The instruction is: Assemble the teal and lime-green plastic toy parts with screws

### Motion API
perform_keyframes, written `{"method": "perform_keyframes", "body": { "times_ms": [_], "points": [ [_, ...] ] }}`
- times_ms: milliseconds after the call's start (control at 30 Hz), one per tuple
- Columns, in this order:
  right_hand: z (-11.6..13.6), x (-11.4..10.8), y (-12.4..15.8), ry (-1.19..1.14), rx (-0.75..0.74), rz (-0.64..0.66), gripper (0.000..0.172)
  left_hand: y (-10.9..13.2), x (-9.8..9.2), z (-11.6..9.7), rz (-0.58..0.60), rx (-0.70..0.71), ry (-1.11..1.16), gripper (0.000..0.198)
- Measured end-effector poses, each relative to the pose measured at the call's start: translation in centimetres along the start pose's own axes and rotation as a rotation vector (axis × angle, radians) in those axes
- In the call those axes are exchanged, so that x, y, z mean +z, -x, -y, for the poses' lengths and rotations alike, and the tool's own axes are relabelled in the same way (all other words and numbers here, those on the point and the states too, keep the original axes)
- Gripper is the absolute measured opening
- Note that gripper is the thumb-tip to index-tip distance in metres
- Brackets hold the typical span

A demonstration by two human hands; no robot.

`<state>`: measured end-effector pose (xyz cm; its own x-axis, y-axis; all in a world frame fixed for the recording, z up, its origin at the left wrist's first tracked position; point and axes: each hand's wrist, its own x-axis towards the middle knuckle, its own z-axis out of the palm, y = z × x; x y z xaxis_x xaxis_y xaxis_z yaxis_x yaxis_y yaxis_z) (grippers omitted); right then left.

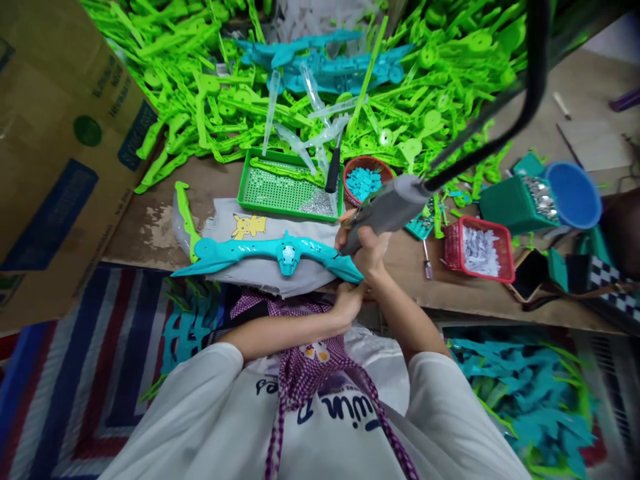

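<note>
A turquoise plastic toy bow [240,249], with a raised piece at its middle, lies across a grey cloth [295,283] at the table's front edge. My left hand [349,303] is closed on the bow's right end, its fingertips partly hidden under it. My right hand [371,248] wraps around a grey electric screwdriver [387,208], which slants down with its tip at the bow's right arm. A thick black cable runs up from the tool's back end. Beside the bow's left end lies a bright green plastic piece [185,217].
Behind the cloth stand a green tray [241,193] with small screws and a red basket [345,175] of turquoise bits. Green parts [200,87] pile up at the back. A cardboard box [65,153] stands left; a red basket [511,260] of pale pieces sits right.
</note>
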<state>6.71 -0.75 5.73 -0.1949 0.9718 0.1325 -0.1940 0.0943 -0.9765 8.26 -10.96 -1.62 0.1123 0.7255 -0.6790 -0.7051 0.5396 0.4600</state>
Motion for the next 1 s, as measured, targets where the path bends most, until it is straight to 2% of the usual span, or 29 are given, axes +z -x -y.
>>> {"method": "perform_keyframes", "body": {
  "times_ms": [67,133,267,367,467,700,1000],
  "points": [
    [0.9,1.5,-2.2,-0.009,-0.079,-0.040,0.058,-0.1,0.0,0.0,0.033,0.018,-0.024,0.044],
    [0.8,3.5,-5.6,0.005,-0.183,-0.069,0.064,-0.2,-0.1,0.1,0.052,0.004,-0.046,0.047],
    [-2.4,7.3,-13.1,0.215,-0.235,-0.040,0.059,-0.3,-0.3,0.4,0.077,-0.006,-0.061,0.052],
    [-4.9,8.5,-16.3,0.182,-0.281,-0.048,0.059,-0.3,-0.4,0.5,0.085,0.023,-0.052,0.055],
    [-6.4,8.2,-17.1,0.130,-0.318,-0.067,0.060,-0.1,-0.3,0.4,0.090,0.032,-0.043,0.055],
    [-7.6,7.2,-17.6,0.127,-0.269,-0.059,0.071,0.4,0.0,-0.4,0.078,0.015,-0.031,0.050],
    [-8.5,7.0,-17.8,0.183,-0.245,-0.045,0.066,0.2,-0.1,0.0,0.087,0.066,-0.022,0.051]
  ]
}}
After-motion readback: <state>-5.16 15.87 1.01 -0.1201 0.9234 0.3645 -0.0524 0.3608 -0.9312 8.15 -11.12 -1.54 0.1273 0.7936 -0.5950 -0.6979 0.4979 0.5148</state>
